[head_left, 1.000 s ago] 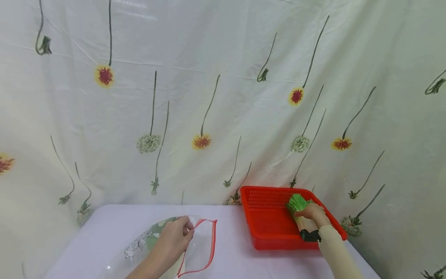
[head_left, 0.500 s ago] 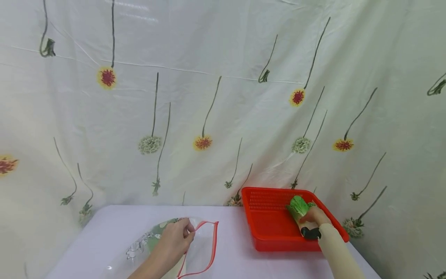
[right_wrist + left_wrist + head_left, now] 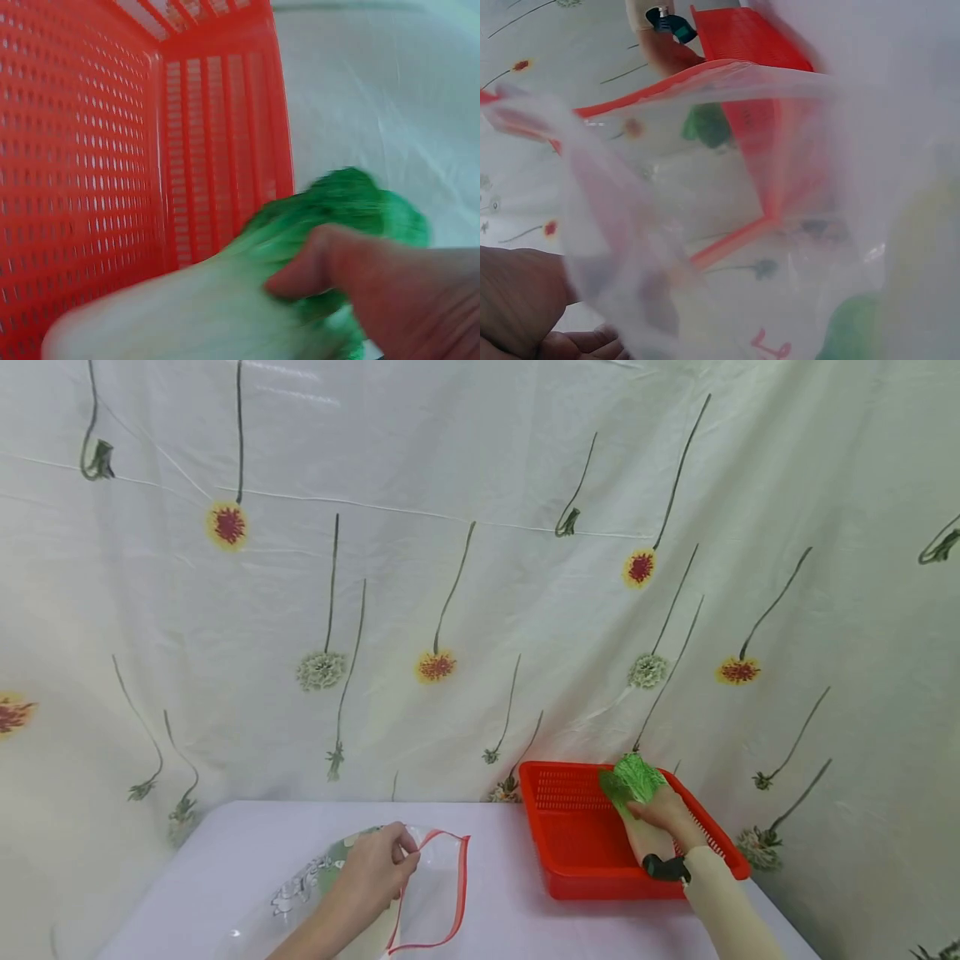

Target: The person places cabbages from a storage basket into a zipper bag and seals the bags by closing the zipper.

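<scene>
A Chinese cabbage [image 3: 637, 781] with green leafy top and pale stem end is in my right hand [image 3: 667, 814], over the red basket. In the right wrist view the thumb lies across the cabbage [image 3: 187, 315] just below its leaves, and the leafy end overlaps the basket's rim. My left hand [image 3: 378, 864] pinches the edge of a clear plastic bag [image 3: 438, 889] with a red-trimmed mouth, which gapes toward the right. Green and pale patches show through its film. Up close in the left wrist view, the cloudy bag [image 3: 705, 172] covers part of the left fingers.
The red slotted basket [image 3: 555, 881] stands at the right end of the white-covered table [image 3: 498, 860]. Behind it hangs a pale cloth [image 3: 480, 610] printed with flowers. Bare tabletop lies between bag and basket.
My right hand has lifted the cabbage, so its leafy end now stands higher, over the basket's back rim. The left hand and the bag have stayed about where they were.
</scene>
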A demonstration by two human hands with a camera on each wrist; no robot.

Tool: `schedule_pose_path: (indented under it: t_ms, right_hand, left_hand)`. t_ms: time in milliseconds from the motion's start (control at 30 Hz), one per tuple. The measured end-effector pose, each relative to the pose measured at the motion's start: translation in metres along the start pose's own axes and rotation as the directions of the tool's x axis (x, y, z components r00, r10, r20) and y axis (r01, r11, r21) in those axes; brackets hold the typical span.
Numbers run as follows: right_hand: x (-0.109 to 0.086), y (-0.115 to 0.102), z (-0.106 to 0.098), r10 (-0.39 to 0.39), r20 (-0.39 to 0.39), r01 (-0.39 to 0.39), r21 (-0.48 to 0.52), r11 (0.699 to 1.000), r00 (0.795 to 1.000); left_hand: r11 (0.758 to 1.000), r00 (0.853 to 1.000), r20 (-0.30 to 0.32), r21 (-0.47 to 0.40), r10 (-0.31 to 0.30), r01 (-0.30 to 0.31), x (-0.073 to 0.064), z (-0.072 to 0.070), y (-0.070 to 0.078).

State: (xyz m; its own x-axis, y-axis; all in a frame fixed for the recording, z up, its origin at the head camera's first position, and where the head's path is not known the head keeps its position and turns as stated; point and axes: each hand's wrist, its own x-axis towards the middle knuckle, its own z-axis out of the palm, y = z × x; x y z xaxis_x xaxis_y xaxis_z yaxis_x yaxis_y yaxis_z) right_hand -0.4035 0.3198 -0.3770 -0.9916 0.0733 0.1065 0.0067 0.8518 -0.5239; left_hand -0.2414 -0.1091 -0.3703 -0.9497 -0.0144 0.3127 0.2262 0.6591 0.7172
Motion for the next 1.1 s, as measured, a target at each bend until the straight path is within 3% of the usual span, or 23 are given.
schedule_pose_path:
  t_ms: [300,500,700,900,1100]
  right_hand:
    - [-0.015,-0.045,0.012,-0.004,-0.109,0.032,0.252,0.967,0.994]
    - [-0.041,-0.092,0.018,0.025,-0.099,0.011,0.35,0.937,0.995]
    - [-0.072,-0.135,0.035,-0.03,-0.121,0.08,0.43,0.899,0.992]
    - [-0.108,-0.167,0.053,-0.124,-0.133,0.176,0.525,0.833,0.983]
    - [-0.139,-0.189,0.074,-0.259,-0.105,0.265,0.628,0.732,0.96]
  left_hand:
    - [0.997,0.998,0.034,-0.063,-0.051,0.053,0.003,-0.002,-0.002]
    - [0.992,0.997,0.033,-0.101,-0.066,0.069,0.004,-0.004,-0.002]
    - [0.988,0.997,0.033,-0.136,-0.073,0.077,0.004,-0.006,-0.002]
    - [0.985,0.996,0.039,-0.151,-0.084,0.089,0.005,-0.006,-0.002]
    - [0.984,0.995,0.029,-0.153,-0.091,0.094,0.005,-0.006,-0.003]
